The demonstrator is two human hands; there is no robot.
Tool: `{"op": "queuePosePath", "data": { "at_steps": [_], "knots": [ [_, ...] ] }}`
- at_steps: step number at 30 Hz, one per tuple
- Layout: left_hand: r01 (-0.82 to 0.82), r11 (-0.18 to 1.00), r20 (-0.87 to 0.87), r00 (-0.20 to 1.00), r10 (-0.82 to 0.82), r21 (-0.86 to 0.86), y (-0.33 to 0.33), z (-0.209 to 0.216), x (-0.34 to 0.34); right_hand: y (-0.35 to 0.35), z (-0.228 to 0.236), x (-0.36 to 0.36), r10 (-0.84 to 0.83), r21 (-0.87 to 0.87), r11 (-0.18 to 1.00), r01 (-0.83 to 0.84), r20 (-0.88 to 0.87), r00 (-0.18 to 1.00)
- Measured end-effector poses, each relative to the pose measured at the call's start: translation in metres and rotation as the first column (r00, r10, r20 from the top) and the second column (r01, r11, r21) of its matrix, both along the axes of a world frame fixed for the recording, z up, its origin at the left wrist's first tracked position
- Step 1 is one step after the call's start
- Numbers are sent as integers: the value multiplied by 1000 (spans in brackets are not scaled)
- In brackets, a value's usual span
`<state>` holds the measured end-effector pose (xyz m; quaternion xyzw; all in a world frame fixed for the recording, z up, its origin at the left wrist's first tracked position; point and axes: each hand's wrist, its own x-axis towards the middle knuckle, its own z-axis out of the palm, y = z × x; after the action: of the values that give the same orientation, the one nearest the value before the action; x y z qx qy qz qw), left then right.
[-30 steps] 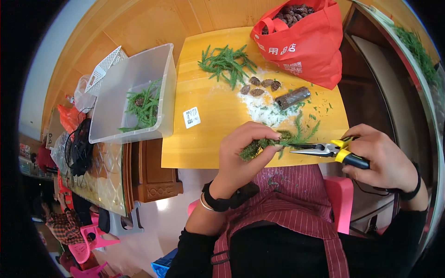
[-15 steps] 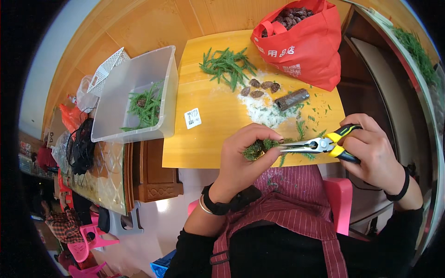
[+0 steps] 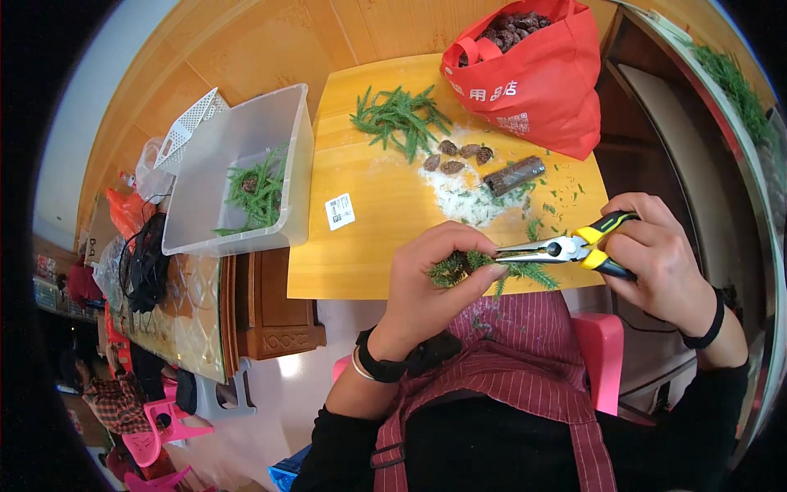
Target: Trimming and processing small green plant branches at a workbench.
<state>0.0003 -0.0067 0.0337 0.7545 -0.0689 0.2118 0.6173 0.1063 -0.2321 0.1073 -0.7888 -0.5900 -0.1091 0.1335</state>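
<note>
My left hand (image 3: pixel 426 275) pinches a green artificial pine sprig (image 3: pixel 448 269) between thumb and fingers. Some of its needles stick out past the thumb, beneath the tool. Wrapped round the yellow and black handles of long-nose pliers (image 3: pixel 561 249) is my right hand (image 3: pixel 660 254). The pliers' jaws reach to my left fingertips and look nearly closed; what their tips grip is too small to make out. Beyond the hands, several small brown pine cones (image 3: pixel 452 167) and a dark brown roll (image 3: pixel 515 175) lie by white flakes (image 3: pixel 467 201) on the yellow table (image 3: pixel 361 262).
More green sprigs (image 3: pixel 399 119) lie at the table's far side. A red bag (image 3: pixel 533 90) full of pine cones stands at the far right. To the left is a clear plastic bin (image 3: pixel 197 197) with greenery inside. A white label (image 3: pixel 339 211) lies near it.
The pliers' jaws have come closer together and the handles have been squeezed. My right hand has risen slightly; my left hand keeps its pinch on the sprig.
</note>
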Motion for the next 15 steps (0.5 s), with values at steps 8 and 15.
{"op": "queuePosePath", "data": {
  "at_steps": [8,15],
  "knots": [
    [33,999,10,999,-33,3,0,-3,0,-3,-2,4,60,0,998,-60,7,998],
    [40,999,-24,999,-40,1,-4,-1,0,-6,-2,5,81,-35,996,-80,48,996]
  ]
}}
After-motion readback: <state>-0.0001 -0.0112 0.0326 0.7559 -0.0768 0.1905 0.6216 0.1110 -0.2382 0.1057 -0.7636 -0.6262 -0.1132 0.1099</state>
